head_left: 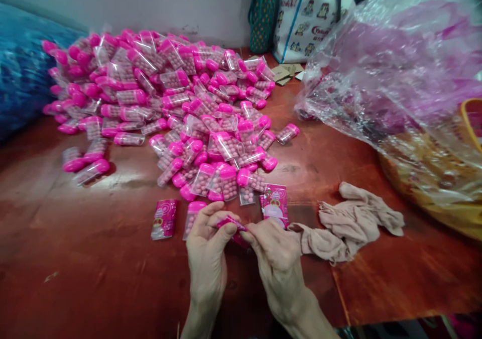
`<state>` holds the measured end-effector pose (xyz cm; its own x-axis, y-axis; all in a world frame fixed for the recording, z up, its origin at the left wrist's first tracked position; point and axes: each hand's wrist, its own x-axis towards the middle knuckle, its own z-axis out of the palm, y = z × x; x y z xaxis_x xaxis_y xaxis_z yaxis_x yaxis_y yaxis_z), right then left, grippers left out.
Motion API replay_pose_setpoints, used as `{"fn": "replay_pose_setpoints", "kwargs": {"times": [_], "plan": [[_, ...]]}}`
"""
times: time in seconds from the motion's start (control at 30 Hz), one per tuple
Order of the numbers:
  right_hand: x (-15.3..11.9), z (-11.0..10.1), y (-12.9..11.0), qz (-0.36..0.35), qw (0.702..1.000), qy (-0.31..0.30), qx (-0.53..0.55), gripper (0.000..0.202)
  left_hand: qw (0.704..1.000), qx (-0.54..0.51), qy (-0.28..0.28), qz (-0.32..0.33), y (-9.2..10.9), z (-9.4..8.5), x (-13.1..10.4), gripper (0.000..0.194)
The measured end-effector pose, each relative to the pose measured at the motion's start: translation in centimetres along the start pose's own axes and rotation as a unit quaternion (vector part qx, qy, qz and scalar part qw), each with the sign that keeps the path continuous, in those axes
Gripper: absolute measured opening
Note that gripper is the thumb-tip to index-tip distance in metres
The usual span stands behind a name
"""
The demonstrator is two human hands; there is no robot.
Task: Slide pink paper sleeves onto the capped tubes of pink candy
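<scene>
1. Head view: the left hand (206,243) and right hand (278,251) meet above the table (94,278), both pinched on one small pink piece (229,222).
2. Grip: thumb and fingertips close on the piece from either side. This two-point hold presumably keeps a light, flexible item steady and under control. Fingers hide much of it, so its exact form cannot be told.
3. Single container (194,216): lies just beside the left hand, apart from the main pile; probably placed for short reach. Contact with the fingers cannot be confirmed.
4. Printed packets: one packet (164,219) lies flat left of the hands; further packets (275,201) lie beyond the right hand. Flat placement likely keeps them stable and easy to pick up.
5. Container pile (169,93): heaped loosely beyond the hands, which seemingly leaves the near surface for handling.
6. Cloth (344,223): lies crumpled to the right, apparently out of the hands' way.
</scene>
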<state>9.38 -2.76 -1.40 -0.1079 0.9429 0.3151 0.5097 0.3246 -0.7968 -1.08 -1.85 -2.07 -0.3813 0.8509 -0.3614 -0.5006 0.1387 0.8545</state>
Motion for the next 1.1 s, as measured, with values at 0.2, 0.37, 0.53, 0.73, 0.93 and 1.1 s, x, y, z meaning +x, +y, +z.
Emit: {"fn": "replay_pose_setpoints", "kwargs": {"times": [0.2, 0.37, 0.53, 0.73, 0.93, 1.1], "plan": [[0.0, -0.2, 0.5, -0.03, 0.997, -0.049, -0.044, 0.024, 0.969, 0.184, -0.046, 0.16, 0.8, -1.9, 0.4, 0.018], [-0.2, -0.2, 0.4, -0.036, 0.993, -0.099, -0.055, 0.023, 0.951, 0.211, -0.173, 0.147, 2.0, -2.8, 0.7, 0.009], [0.2, -1.0, -0.4, -0.063, 0.993, -0.097, -0.009, 0.034, 0.982, 0.057, -0.127, 0.125, 2.2, -2.6, 0.6, 0.007], [4.4, -1.6, 0.3, 0.017, 0.993, -0.015, -0.112, 0.016, 0.993, 0.002, 0.096, 0.067, 3.4, -3.3, 1.9, 0.014], [6.8, 1.3, 3.6, 0.011, 0.975, -0.018, -0.223, 0.011, 0.991, -0.039, 0.114, 0.059, 3.8, -3.5, 2.5, 0.014], [4.8, 0.8, 2.9, -0.008, 0.986, -0.01, -0.163, 0.018, 0.988, -0.059, 0.12, 0.075, 4.3, -3.9, 2.9, 0.012]]}}
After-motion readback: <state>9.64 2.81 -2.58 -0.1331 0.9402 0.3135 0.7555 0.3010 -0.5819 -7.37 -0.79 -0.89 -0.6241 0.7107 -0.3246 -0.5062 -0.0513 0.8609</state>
